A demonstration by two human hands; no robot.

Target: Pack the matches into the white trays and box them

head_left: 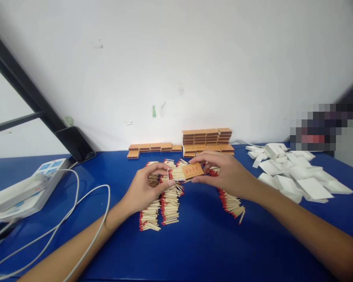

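Observation:
An orange matchbox sleeve (193,170) is held by my right hand (223,172), thumb below and fingers above its right end. From the sleeve's left side sticks out a white inner tray (176,173) filled with red-tipped matches. My left hand (145,186) pinches the tray's outer end between thumb and fingers, so the box is partly open. Beneath and around the hands, loose matches lie in rows on the blue table: two long rows (170,207) by my left hand and another row (231,203) below my right hand.
Closed matchboxes (206,137) are stacked along the wall, with a lower row (155,146) to their left. White paper trays (297,168) are heaped at the right. At the left are a power strip (32,196), a looping white cable (76,203) and a black phone-like object (75,143).

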